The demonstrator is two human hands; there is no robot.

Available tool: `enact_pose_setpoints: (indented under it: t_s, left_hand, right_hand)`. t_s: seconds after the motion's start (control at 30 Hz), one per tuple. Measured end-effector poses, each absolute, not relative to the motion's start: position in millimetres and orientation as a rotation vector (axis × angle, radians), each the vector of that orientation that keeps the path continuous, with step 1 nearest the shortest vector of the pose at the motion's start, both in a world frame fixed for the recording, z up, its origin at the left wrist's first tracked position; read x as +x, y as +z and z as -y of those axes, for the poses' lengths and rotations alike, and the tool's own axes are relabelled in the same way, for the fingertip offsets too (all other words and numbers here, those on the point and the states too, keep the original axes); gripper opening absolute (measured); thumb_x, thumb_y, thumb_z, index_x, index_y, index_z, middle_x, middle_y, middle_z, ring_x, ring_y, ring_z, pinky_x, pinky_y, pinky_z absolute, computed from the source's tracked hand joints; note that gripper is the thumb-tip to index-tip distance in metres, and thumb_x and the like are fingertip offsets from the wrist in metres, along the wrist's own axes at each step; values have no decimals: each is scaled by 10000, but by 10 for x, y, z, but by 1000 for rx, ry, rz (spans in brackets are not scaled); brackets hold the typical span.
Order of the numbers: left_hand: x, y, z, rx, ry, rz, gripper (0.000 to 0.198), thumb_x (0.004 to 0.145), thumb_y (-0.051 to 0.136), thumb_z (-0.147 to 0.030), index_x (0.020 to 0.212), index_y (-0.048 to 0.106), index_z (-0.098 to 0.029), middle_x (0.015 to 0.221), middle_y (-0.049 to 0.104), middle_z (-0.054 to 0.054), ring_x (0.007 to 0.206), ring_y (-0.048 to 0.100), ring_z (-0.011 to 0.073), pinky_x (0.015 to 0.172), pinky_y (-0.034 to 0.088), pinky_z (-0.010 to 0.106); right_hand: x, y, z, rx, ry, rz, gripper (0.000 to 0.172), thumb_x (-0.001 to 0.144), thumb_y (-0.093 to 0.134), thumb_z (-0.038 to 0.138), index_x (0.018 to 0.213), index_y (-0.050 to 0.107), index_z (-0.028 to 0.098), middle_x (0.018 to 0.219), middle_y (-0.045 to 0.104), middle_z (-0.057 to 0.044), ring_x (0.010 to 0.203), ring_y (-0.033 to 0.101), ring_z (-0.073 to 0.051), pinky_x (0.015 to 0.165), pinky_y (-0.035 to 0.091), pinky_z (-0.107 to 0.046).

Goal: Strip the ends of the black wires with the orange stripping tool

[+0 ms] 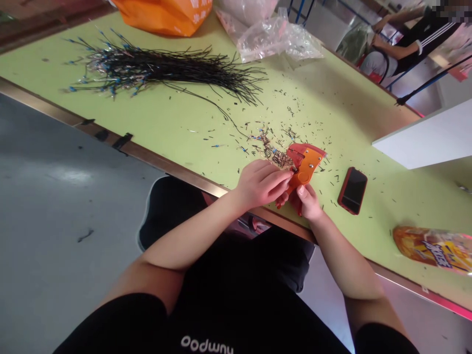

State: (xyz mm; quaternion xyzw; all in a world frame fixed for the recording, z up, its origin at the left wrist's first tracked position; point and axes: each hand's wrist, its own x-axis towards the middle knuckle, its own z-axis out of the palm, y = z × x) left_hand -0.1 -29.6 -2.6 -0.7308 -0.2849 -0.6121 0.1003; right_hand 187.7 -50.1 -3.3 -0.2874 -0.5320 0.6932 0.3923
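Note:
My right hand [309,200] is wrapped round the handles of an orange and red wire stripper [305,164], held over the table's near edge with its head pointing away from me. My left hand [262,183] is pinched close against the stripper's jaws; whatever thin piece its fingertips hold is hidden. Just beyond both hands lies a heap of wire scraps [278,156] in black, copper and blue. A large bundle of black wires [177,68] with blue tips stretches across the far left of the table.
On the green table [147,123], many small black clippings lie scattered. To the right are a phone [353,191] and a drink bottle [431,246] on its side. An orange bag [165,14] and clear plastic bags [273,39] are at the back. Another person [405,49] sits beyond.

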Motion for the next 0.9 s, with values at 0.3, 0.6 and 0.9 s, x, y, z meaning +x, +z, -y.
enact_pose_setpoints:
  t_s: [0.3, 0.6, 0.9]
  left_hand:
    - [5, -19, 297, -2163, -1828, 838, 166, 974, 684, -145, 1118, 649, -220, 747, 744, -31, 614, 639, 127, 613, 474, 282]
    - [-8, -43, 328, -2199, -1787, 918, 140, 996, 675, -186, 1114, 653, -258, 746, 755, -43, 616, 675, 124, 624, 488, 293]
    - [-24, 16, 331, -2120, -1887, 826, 116, 989, 681, -163, 1081, 660, -229, 694, 727, -39, 555, 634, 111, 558, 468, 270]
  right_hand:
    - [1865, -35, 512, -789, 1775, 1322, 517, 906, 724, 741, 863, 610, 238, 639, 556, 19, 589, 627, -206, 556, 580, -365]
    - [1859, 0, 507, -735, 1827, 1310, 568, 891, 672, 811, 898, 649, 244, 686, 557, -14, 736, 688, -272, 685, 643, -448]
    - [1899, -39, 501, -678, 1959, 1321, 709, 845, 575, 928, 987, 681, 241, 857, 682, -96, 957, 738, -348, 790, 654, -512]
